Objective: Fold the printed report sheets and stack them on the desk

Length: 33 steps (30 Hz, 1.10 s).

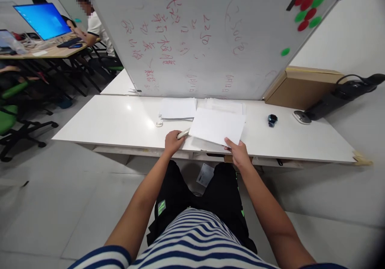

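My right hand (240,154) pinches the lower right corner of a white sheaf of paper (218,124), thumb on top. The sheaf is tilted a little over the table's front edge. My left hand (173,142) is wrapped round a pale, narrow tool (183,133), perhaps a stapler; its far end meets the paper's left edge, and whether it grips the paper I cannot tell. Behind lie a stack of paper (178,108) and, partly covered by the sheaf, a clear plastic tray or sleeve (227,105). A small white coiled item (159,123) lies left of my left hand.
A whiteboard (192,40) with red writing stands behind the white table (117,116). On the right are a watch (272,120), a computer mouse (302,117), a dark bottle (333,100) and a cardboard box (300,88). A person (100,30) sits at a desk far left.
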### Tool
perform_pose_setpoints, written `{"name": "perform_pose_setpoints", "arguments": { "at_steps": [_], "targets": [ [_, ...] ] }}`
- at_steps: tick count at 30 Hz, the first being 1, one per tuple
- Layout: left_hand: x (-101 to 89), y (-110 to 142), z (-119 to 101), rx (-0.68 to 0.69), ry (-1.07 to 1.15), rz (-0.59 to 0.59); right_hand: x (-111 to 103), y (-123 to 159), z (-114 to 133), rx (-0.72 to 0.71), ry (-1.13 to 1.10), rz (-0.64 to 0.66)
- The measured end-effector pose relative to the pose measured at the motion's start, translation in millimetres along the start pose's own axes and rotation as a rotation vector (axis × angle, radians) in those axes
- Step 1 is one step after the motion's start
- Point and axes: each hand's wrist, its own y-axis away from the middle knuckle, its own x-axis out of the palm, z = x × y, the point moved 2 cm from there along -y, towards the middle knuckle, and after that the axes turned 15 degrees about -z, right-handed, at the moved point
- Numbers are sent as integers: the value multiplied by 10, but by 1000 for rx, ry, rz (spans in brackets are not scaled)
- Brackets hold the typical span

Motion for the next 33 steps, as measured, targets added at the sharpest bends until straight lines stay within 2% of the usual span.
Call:
{"name": "perform_pose_setpoints", "arguments": {
  "at_steps": [2, 5, 9, 12, 14, 17, 19, 21, 25, 27, 30, 33],
  "targets": [
    [2, 10, -10, 26, -5, -7, 406, -147, 167, -6, -2, 101],
    [3, 31, -29, 55, -28, -45, 1083, -358, 352, 94, 1, 249],
    [17, 52, -41, 26, -69, -77, 1878, -584, 415, 142, 121, 341],
    [29, 55, -35, 23, -80, -85, 2235, -707, 317, 79, 306, 322],
    [34, 58, -25, 32, -80, -85, 2351, -769, 219, -51, 534, 295],
    [40, 65, -7, 33, -78, -83, 2416, -815, 99, -397, 964, 236],
    [40, 69, -3, 29, -79, -88, 2428, -805, 42, -587, 1149, 193],
    [39, 71, -7, 24, -74, -88, 2424, -781, 4, -702, 1198, 136],
    [34, 72, -18, 10, -64, -83, 2315, -811, -45, -835, 1124, 15],
    [35, 73, -18, 12, -61, -84, 2168, -906, -62, -860, 1103, -19],
    [43, 72, -10, 4, -64, -80, 1810, -1109, -58, -912, 1143, -22],
    [56, 70, -3, -10, -69, -71, 1372, -1271, -29, -1073, 1257, 111]
  ]
}}
